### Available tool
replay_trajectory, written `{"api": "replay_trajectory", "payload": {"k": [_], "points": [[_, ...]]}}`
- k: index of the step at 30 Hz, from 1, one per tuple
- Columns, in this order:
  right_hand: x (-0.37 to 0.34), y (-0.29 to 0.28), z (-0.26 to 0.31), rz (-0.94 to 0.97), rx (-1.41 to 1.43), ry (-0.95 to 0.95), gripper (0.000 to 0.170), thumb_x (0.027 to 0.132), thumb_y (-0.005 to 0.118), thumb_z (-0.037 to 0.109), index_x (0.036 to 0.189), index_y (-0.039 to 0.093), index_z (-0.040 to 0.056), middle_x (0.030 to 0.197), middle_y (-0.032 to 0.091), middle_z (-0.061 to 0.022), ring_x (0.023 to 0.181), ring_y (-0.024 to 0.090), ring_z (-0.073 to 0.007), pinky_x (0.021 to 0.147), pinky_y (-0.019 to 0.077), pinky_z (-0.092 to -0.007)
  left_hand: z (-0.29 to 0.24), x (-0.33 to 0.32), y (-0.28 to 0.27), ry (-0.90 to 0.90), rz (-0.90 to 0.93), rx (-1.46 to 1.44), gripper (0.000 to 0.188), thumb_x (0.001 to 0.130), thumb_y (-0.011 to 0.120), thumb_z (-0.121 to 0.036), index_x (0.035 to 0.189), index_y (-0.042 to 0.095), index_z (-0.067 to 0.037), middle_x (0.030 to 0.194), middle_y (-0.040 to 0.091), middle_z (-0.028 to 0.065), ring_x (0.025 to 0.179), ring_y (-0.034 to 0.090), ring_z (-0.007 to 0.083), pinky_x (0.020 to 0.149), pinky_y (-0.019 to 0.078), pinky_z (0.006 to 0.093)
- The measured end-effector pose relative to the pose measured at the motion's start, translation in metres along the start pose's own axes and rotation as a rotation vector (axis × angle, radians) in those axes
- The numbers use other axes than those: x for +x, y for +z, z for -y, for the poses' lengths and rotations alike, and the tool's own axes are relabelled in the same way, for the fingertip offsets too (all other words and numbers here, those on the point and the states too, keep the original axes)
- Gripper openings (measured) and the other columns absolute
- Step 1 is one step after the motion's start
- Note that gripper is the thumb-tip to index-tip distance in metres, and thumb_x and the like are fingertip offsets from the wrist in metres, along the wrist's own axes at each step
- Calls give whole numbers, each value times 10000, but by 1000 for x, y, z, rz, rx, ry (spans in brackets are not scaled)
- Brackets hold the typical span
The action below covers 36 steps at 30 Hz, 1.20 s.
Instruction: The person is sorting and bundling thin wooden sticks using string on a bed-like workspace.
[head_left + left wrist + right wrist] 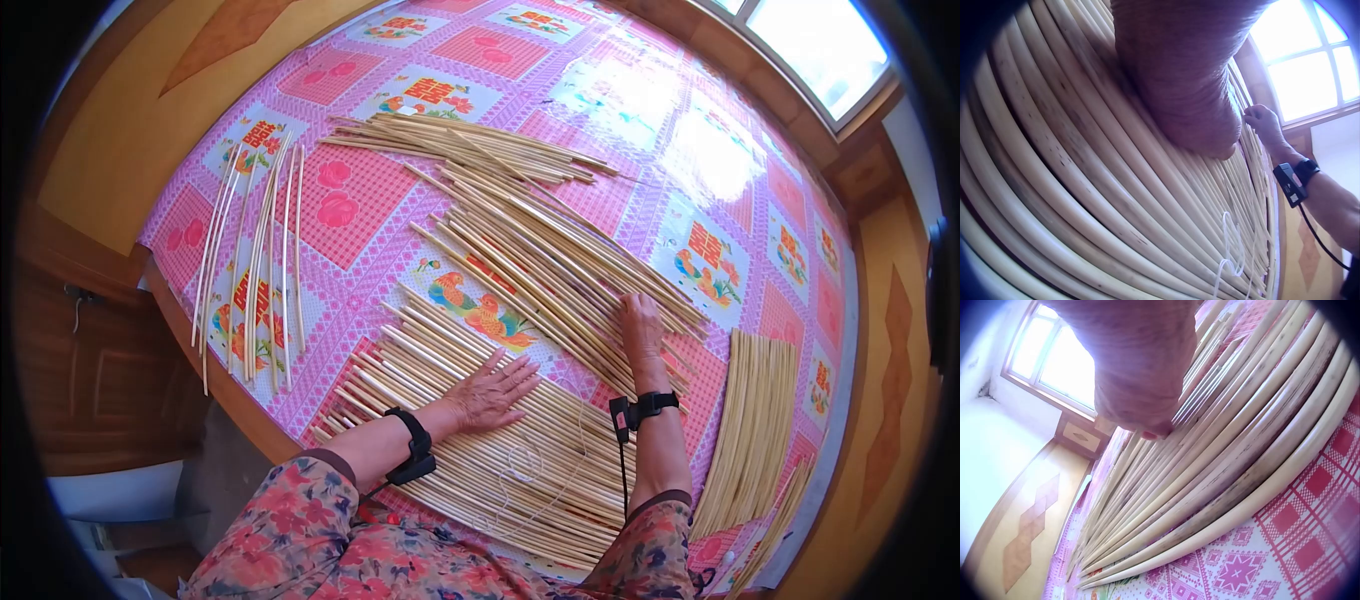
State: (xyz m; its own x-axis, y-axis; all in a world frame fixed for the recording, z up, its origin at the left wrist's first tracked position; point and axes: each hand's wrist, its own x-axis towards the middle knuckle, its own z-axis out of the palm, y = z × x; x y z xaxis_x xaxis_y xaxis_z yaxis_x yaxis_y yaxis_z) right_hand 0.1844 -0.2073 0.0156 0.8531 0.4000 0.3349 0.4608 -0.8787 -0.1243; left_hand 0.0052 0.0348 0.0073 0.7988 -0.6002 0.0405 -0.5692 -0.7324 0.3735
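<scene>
My left hand (490,393) lies flat, fingers spread, on a row of pale stalks (430,345) laid side by side. A thin white string (1227,240) runs loosely over this row. My right hand (642,325) is at the right part of a loose pile of stalks (530,250) beyond the row. Its fingers are curled down and pinch at the stalks there; in the right wrist view a fingertip (1159,432) shows right among them. Some of the pile's stalks (1222,500) carry dark specks and streaks.
More stalks (450,140) lie crosswise at the pile's far end, and several thin ones (255,265) sit apart at the left. A dense woven-looking panel of stalks (750,430) lies at the right edge. A patterned pink cloth (345,205) covers the surface, near a window (815,50).
</scene>
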Motion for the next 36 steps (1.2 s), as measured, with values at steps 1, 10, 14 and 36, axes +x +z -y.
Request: {"api": "replay_trajectory", "payload": {"k": [1,10,14,36], "points": [[0,-5,3,-21,18,-34,74,743,532,68,807,540,105,778,503,-89,772,514,-274,655,443,-378,0,0,0,1,-1,-2,585,853,414,-408,1320,301,-74,1392,253,103,1315,165,222,1065,68,457],[-16,-19,14,-40,109,-101,159,701,541,35,844,553,104,785,526,-72,781,525,-259,660,434,-367,-1,0,-2,-3,16,-9,596,847,428,-400,1325,287,-74,1394,247,97,1309,180,227,1064,72,454],[-17,-23,10,-21,47,-130,129,721,531,46,840,549,90,788,536,-77,782,526,-257,669,430,-361,-3,0,-2,-11,7,-3,617,844,437,-406,1335,266,-75,1396,243,97,1309,180,228,1063,68,454],[16,7,-2,72,3,92,35,746,516,62,772,523,85,804,522,-104,799,543,-287,662,465,-381,0,-1,0,-11,-1,-11,603,838,444,-404,1318,298,-70,1393,249,97,1309,181,226,1060,74,466]]}}
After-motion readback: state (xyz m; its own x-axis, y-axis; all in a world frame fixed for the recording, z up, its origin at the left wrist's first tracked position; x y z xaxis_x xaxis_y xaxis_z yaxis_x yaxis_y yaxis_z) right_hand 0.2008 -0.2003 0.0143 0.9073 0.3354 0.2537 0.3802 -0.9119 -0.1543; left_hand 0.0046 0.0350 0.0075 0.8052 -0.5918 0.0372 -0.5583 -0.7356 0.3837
